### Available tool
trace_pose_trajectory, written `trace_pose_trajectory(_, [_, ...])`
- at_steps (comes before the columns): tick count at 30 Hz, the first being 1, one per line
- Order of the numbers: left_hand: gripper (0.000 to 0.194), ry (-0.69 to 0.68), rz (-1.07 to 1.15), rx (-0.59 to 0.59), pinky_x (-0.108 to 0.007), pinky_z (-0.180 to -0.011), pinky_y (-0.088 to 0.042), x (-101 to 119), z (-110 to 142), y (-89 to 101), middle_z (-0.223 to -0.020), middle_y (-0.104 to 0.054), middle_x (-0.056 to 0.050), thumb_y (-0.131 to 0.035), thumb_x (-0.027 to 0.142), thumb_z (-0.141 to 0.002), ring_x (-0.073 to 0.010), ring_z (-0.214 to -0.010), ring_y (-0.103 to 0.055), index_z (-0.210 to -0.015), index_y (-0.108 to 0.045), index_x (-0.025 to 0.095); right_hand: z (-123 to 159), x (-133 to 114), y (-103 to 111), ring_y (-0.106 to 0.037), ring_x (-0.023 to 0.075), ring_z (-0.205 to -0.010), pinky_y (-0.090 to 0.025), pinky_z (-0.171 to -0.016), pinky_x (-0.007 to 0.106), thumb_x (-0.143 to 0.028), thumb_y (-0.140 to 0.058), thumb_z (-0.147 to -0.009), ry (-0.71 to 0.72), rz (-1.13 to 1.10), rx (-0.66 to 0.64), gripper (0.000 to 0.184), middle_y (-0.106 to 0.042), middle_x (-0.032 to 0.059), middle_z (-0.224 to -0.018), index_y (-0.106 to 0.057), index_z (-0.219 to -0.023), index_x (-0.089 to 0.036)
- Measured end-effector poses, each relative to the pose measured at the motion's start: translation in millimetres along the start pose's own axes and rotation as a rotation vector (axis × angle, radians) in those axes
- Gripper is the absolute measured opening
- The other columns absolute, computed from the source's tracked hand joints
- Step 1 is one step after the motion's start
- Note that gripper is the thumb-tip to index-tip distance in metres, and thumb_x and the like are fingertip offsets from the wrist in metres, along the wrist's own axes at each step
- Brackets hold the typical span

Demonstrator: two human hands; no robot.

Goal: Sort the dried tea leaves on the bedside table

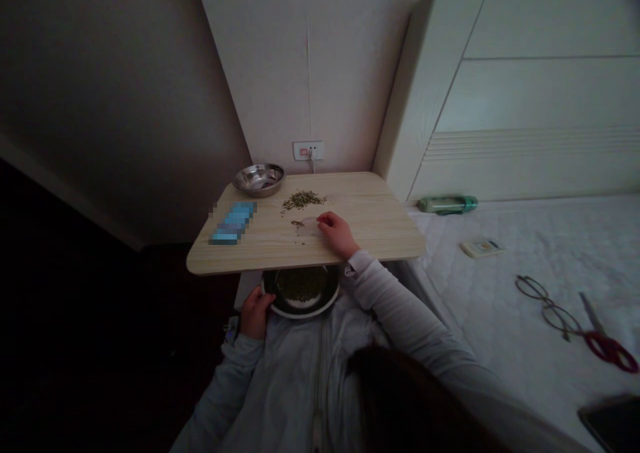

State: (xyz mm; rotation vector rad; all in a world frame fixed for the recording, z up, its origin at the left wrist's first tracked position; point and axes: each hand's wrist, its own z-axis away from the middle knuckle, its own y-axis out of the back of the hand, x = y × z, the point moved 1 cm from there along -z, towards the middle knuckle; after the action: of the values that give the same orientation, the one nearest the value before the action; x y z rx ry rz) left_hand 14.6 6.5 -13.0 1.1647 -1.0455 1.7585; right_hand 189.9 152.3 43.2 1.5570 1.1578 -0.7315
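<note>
Fingers of right hand [340,235] bunched low over tabletop [385,223]; whether they held anything, couldn't tell.
Left hand [255,313] gripped rim of lower bowl [301,316], below table edge. Green grains [303,199] lay piled on top, more in bowl, small cluster [297,224] near right fingertips. Small lots, light touch, bowl kept level seemed best.

Two hands: one left hand [256,314], one right hand [337,234]. One desk [363,203]. Two bowls: one metal bowl [265,191], one seed-holding bowl [302,315]. Two groups of green seeds: one larger heap [303,200], one small scatter [297,223] (single seeds are too tiny to count). One pixelated blue screen [233,223], one wall socket [305,151], one green bottle [447,205], one pale rectangular item [483,247], one pair of glasses [547,301], one pair of red-handled scissors [603,346], one dark flat object [614,421].
</note>
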Motion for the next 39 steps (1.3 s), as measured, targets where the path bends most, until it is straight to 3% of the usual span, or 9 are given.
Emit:
trace_pose_trajectory(18, [0.017, 0.031, 0.015, 0.036, -0.022, -0.051, -0.035, 3.9, 2.6, -3.8, -0.047, -0.052, 0.005, -0.055, 0.018, -0.047, -0.0104, -0.05, -0.048, -0.064, -0.053, 0.016, -0.6, 1.8, -0.5, -0.043, 0.0077, -0.06, -0.034, -0.06, 0.021, -0.023, -0.042, -0.058, -0.005, -0.041, -0.052, 0.013, -0.05, -0.0027, -0.063, -0.05, -0.067, -0.016])
trace_pose_trajectory(39, [0.014, 0.013, 0.022, 0.021, -0.02, -0.051, -0.034, 1.0, 0.5, -2.0, -0.048, -0.052, 0.006, -0.053, 0.016, -0.05, -0.0086, -0.049, -0.047, -0.064, -0.053, 0.016, 0.3, 1.6, 0.6, -0.042, 0.0076, -0.058, -0.032, -0.057, 0.021, -0.025, -0.04, -0.059, -0.023, -0.007, -0.025, 0.013, -0.048, -0.003, -0.059, -0.049, -0.063, -0.016])
